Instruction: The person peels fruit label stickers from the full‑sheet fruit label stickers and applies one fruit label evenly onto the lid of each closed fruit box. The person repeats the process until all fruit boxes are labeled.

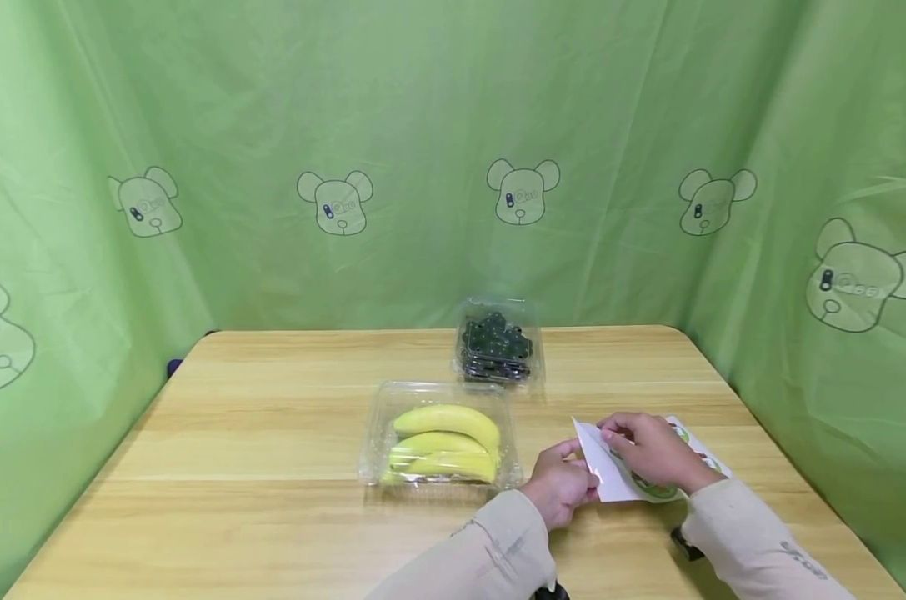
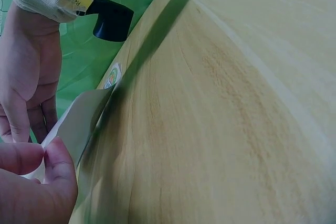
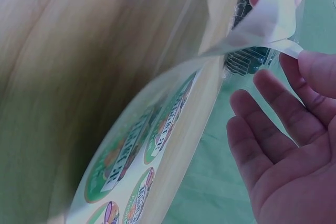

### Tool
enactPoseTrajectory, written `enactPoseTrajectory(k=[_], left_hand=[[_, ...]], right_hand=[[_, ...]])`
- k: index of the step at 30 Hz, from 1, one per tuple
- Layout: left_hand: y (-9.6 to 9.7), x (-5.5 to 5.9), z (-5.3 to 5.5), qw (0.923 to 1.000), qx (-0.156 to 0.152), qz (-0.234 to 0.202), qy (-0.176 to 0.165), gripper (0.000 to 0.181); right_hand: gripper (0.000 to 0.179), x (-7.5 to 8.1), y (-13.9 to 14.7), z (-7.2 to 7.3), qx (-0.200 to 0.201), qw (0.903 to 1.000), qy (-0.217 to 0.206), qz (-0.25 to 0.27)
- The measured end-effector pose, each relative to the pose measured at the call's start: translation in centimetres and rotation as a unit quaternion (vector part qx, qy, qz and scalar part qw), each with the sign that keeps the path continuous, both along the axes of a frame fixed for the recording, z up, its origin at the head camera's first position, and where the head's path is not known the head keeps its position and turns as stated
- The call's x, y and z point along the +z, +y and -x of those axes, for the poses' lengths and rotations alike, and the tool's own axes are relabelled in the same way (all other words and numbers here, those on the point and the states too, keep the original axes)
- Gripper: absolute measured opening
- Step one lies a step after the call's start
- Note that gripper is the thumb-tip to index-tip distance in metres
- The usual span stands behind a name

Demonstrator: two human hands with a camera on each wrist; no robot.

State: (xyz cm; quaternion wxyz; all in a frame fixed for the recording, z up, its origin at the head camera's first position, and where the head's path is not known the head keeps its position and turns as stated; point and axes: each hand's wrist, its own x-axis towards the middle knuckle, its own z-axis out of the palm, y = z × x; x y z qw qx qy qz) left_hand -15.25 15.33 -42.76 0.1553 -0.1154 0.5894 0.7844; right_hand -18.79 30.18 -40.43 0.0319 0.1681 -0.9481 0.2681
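Note:
A white sheet of round green-edged stickers (image 1: 593,460) is lifted and bent above the right part of the table. My left hand (image 1: 559,485) pinches its left edge between thumb and finger, as the left wrist view also shows. Over the sheet, my right hand (image 1: 653,450) pinches a thin white edge (image 3: 287,46) between thumb and index finger, its other fingers spread loosely. The sheet's far part, with printed stickers (image 3: 123,153), curves down to the table. Left of my hands lies a clear plastic box (image 1: 377,417) with several yellow bananas (image 1: 448,421) inside.
Behind the banana box, near the table's far edge, stands another clear box (image 1: 523,310) of dark grapes (image 1: 496,337). The wooden table (image 1: 235,433) is enclosed by green curtains (image 1: 422,100) printed with bear heads. A black device (image 2: 113,20) sits at my right wrist.

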Motion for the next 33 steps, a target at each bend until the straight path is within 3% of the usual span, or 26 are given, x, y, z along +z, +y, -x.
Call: enactPoseTrajectory(k=[11, 27, 33], left_hand=[[-0.29, -0.03, 0.22, 1.0000, -0.001, 0.001, -0.002, 0.064], [-0.24, 0.09, -0.01, 0.9998, -0.004, 0.014, -0.012, 0.062], [-0.25, -0.10, 0.09, 0.9999, -0.002, 0.009, -0.009, 0.062]], right_hand=[[0.014, 0.07, -0.14, 0.53, 0.002, 1.0000, 0.006, -0.003], [0.018, 0.49, 0.10, -0.06, -0.008, 0.9997, -0.022, 0.006], [0.016, 0.39, 0.00, 0.06, -0.008, 0.9999, -0.009, 0.000]])
